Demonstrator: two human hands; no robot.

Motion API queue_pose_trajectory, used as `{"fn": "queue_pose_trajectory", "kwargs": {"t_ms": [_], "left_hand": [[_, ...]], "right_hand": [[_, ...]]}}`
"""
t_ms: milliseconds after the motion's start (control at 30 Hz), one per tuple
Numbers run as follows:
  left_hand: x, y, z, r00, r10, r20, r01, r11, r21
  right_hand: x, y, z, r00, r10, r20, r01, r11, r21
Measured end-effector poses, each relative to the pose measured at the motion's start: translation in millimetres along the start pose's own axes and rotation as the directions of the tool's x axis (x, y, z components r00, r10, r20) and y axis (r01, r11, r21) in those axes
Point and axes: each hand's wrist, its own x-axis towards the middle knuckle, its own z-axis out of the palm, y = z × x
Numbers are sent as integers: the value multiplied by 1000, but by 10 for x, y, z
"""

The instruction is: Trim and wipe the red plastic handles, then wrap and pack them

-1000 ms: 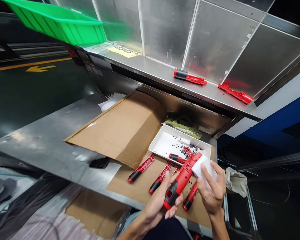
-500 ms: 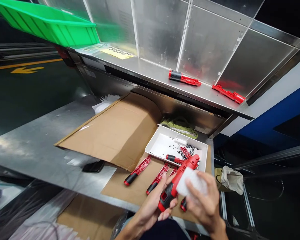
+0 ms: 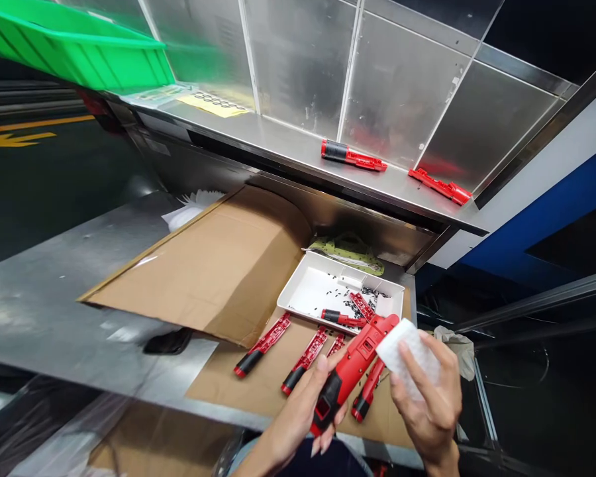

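My left hand [image 3: 310,404] is closed round the black lower end of a red and black power tool housing [image 3: 358,356], which slants up to the right. In my right hand [image 3: 432,397] is a folded white wipe [image 3: 408,351], pinched between thumb and fingers close to the housing's upper end. Whether the wipe touches the housing I cannot tell. Beneath and left of my hands lie more red and black housing halves, one [image 3: 262,346] at the left and another [image 3: 305,360] nearer my left hand. A further red piece [image 3: 368,391] lies between my hands.
A white tray [image 3: 298,289] holds small black parts and red pieces. Left of it rests a large cardboard sheet [image 3: 203,258] on the metal table [image 3: 34,311]. Two red parts, one black-ended [image 3: 352,156], lie on the metal shelf [image 3: 278,136]. A green bin [image 3: 79,56] stands far left.
My right hand with the wipe has moved right, off the housing's middle to beyond its upper end. The housing has turned slightly in my left hand, showing more of its side.
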Motion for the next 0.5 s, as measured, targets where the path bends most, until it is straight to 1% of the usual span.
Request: {"fn": "queue_pose_trajectory", "kwargs": {"t_ms": [67, 167, 233, 333, 433, 500], "left_hand": [[8, -6, 3, 1000, 27, -16, -26, 998, 50], [17, -6, 5, 995, 84, -48, -78, 991, 113], [29, -21, 14, 995, 87, -37, -82, 988, 131], [54, -83, 36, 998, 55, -3, -54, 990, 127], [52, -124, 27, 997, 72, -29, -68, 988, 139], [18, -81, -31, 996, 82, -37, -73, 978, 195]], "right_hand": [[57, -61, 62, 1000, -4, 20, 4, 1000, 2], [127, -113, 153, 999, 31, 10, -31, 999, -6], [140, -129, 184, 999, 40, 4, -40, 999, 3], [119, -120, 192, 999, 38, 33, -39, 999, 27], [118, -64, 176, 996, 52, 76, -54, 998, 27], [148, -31, 139, 991, 61, 115, -62, 998, 7]]}}
